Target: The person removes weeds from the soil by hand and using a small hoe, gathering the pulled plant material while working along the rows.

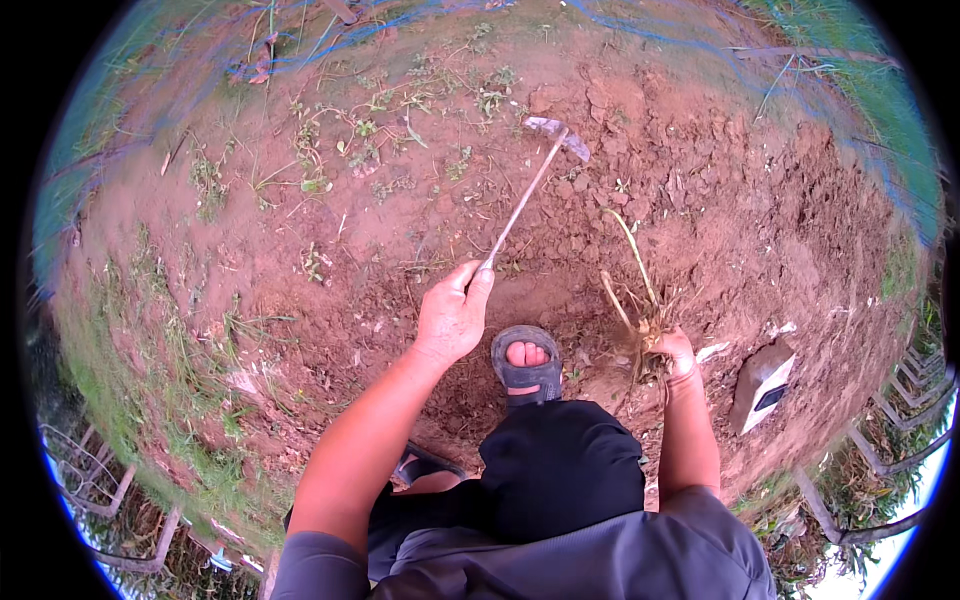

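Note:
My left hand [452, 311] is closed round the handle end of a small hand hoe [527, 193]. The hoe's thin shaft runs up and to the right, and its flat blade lies at the loose reddish soil [592, 180]. At the right, my right hand [675, 351] grips a dry, uprooted plant clump [646, 330] by its base. Roots and a pale bent stalk stick out of the clump, with a shorter stub beside it. Part of the fingers is hidden behind the roots.
My sandalled foot [527, 364] stands between the hands. A stone block [761, 386] with a dark flat object [770, 397] on it lies at the right. Low weeds [364, 127] grow at the upper left. Blue-green netting [877, 97] borders the plot, and bent metal bars [862, 450] stand at the lower right.

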Demonstrator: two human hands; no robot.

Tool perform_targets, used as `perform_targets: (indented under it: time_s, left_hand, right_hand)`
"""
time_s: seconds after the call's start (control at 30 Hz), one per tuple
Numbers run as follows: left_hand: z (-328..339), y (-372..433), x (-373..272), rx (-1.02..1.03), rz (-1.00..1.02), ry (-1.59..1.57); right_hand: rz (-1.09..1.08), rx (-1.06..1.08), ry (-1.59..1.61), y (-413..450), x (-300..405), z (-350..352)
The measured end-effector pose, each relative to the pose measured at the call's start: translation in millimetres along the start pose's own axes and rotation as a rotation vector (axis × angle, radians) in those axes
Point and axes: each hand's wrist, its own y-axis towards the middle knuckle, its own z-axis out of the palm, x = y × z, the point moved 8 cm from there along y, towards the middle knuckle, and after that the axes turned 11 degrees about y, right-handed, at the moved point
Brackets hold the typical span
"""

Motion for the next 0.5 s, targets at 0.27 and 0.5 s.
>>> perform_targets:
  time_s: [0.27, 0.5]
  left_hand:
    - [141, -41, -43, 0.421, 0.132, 0.233]
    - [23, 15, -78, 0.054, 0.07, 0.477]
  right_hand:
    - [-0.296, -0.214, 0.297, -53, -19, -100]
    - [-0.319, -0.176, 0.406, -39, -23, -79]
